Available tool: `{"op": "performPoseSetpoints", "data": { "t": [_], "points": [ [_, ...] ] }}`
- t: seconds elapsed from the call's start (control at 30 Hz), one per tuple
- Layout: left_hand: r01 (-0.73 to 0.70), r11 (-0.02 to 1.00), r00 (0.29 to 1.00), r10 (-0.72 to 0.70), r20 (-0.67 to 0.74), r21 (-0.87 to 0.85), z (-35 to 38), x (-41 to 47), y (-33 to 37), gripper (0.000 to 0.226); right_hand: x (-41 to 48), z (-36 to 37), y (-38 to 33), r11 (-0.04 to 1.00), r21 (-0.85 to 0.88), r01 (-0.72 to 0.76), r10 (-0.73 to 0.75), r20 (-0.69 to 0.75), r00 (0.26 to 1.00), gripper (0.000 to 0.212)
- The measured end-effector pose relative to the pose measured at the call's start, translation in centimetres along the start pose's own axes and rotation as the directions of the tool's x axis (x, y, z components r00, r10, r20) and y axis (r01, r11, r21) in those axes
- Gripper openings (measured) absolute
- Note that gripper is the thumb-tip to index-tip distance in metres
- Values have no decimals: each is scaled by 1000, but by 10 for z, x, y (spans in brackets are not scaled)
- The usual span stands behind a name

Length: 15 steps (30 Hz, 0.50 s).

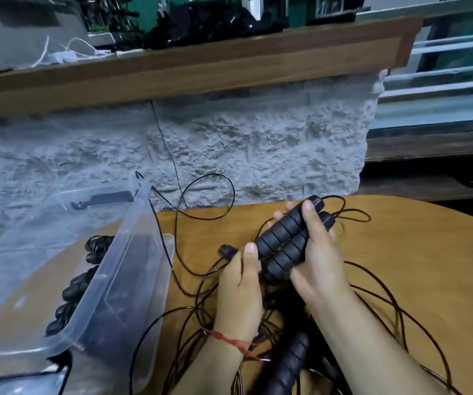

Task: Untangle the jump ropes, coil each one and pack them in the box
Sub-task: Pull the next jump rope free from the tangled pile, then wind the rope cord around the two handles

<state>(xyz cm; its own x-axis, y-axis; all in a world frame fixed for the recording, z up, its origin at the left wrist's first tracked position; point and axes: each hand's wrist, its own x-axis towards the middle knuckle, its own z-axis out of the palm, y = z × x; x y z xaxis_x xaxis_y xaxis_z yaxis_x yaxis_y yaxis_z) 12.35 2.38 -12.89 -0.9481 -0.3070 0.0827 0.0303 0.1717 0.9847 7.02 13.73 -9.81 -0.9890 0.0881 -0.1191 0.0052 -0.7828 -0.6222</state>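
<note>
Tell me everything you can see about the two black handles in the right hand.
The two jump rope handles are black, ribbed in rings, with a foam-like look. They lie side by side, tilted up to the right, above the wooden table. The right hand grips both, thumb across the upper one. Thin black cords leave their top ends. The left hand has its thumb by their lower ends.

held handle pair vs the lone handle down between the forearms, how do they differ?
The held handles sit side by side in the right hand, raised; the lone handle lies ungripped among tangled cord. The held handles show nearly whole; the lone handle runs off frame. All black, ribbed.
</note>
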Motion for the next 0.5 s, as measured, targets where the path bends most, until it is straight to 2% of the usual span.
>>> {"op": "performPoseSetpoints", "data": {
  "t": [0.07,0.1,0.23,0.3,0.37,0.43,0.5],
  "points": [
    [81,989,994,-71,83,-123,1,5,-3,43,8,0,9,1000,-17,8,-8,-4,1000,47],
    [74,987,994,-61,94,-145,1,10,-7,41,12,0,13,1000,-8,13,-13,-11,1000,49],
    [-100,995,993,100,65,4,0,26,-16,39,25,2,20,998,29,61,-61,-6,998,41],
    [-38,998,995,43,93,-56,1,31,-20,42,29,3,21,997,21,77,-77,6,997,42],
    [69,992,984,-50,171,-103,0,37,-23,57,33,3,21,998,16,68,-68,11,998,47],
    [95,995,966,-86,243,-26,2,44,-29,73,39,1,20,998,8,61,-61,6,998,46],
    [92,996,957,-89,277,2,4,46,-30,72,44,1,18,998,8,61,-61,-3,998,44]
  ]
}}
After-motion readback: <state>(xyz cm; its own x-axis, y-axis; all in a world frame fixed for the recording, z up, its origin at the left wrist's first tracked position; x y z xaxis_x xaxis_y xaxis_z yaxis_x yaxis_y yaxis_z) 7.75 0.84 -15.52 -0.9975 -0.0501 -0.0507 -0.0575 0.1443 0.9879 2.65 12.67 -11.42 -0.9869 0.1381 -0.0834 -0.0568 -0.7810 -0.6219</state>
